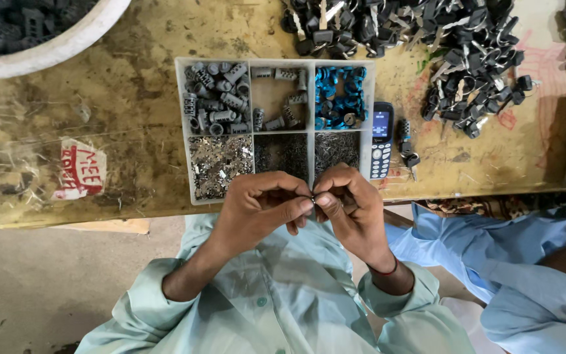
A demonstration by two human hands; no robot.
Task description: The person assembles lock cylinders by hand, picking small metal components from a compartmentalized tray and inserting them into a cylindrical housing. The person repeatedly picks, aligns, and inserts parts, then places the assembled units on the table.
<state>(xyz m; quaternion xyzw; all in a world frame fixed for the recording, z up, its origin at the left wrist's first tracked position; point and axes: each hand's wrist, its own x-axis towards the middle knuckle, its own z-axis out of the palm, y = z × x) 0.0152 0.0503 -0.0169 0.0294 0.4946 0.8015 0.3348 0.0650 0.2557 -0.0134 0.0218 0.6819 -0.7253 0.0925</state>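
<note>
Head view, looking straight down. Left hand and right hand met fingertip to fingertip just off the near edge of the workbench, pinching between them a tiny dark part, mostly hidden; kind not clear. Fingers of both curled narrow, thumbs pressed to forefingers. Divided parts tray at 12 o'clock of the hands, holding grey cylinders, blue rings, fine metal bits. Small keypad phone at 1 o'clock. Best kept over the tray edge so a dropped piece lands there; light, steady pinch, wrists close, probably braced.
</note>
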